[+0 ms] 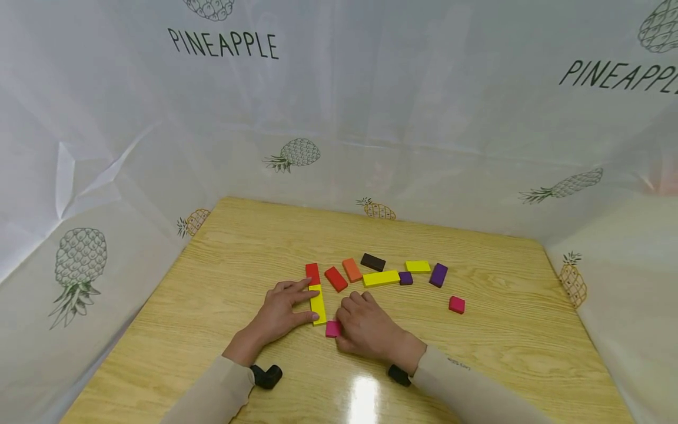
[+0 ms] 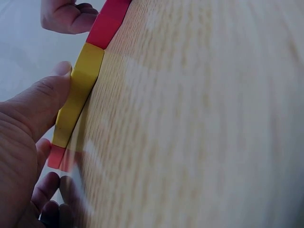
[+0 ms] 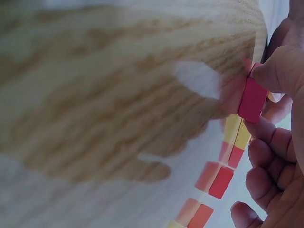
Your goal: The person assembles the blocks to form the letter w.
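A yellow block [image 1: 318, 307] and a red block [image 1: 312, 271] lie end to end on the wooden table. Fairly straight, spread fingers of my left hand [image 1: 281, 311] rest on this pair, and the thumb touches the yellow block [image 2: 80, 90] near its close end. Between thumb and fingertip, my right hand [image 1: 368, 327] pinches a pink block [image 3: 253, 97]. In the left wrist view that pink block [image 2: 110, 21] overlaps the yellow block's near end; from above it sits just to the right of it. The right hand's other fingers are curled.
Beyond the right hand lie another red block [image 1: 336, 279], an orange block [image 1: 352, 270], a dark block [image 1: 373, 262], a long yellow block [image 1: 381, 278], a shorter yellow block [image 1: 418, 267], and two purple blocks [image 1: 438, 275]. A second pink block [image 1: 457, 304] sits farther right. Pineapple-print sheeting [image 1: 424, 147] surrounds the table.
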Demonstrator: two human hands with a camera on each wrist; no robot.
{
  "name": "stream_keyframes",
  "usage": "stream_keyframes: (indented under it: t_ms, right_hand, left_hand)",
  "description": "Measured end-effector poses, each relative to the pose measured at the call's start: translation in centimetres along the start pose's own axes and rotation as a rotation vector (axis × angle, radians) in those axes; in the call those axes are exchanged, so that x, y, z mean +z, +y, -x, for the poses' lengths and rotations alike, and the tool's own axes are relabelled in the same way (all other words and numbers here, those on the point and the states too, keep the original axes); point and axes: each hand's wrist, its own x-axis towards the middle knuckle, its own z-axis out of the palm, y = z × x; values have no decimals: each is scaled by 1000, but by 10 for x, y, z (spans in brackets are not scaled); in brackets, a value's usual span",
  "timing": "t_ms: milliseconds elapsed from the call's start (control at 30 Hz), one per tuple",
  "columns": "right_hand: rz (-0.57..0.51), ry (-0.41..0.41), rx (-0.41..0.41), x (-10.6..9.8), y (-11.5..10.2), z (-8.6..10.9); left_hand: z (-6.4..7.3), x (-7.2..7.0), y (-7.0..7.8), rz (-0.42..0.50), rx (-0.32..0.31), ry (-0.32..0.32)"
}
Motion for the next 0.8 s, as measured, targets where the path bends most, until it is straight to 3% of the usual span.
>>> stream_keyframes:
  t_ms: [533, 800]
  right_hand:
    - [2, 32, -7, -2, -1, 0]
    - [-82, -7, 43, -7, 9, -1]
  left_hand:
    - [0, 1, -1, -5, 1, 6]
    - [0, 1, 0, 1, 0, 11]
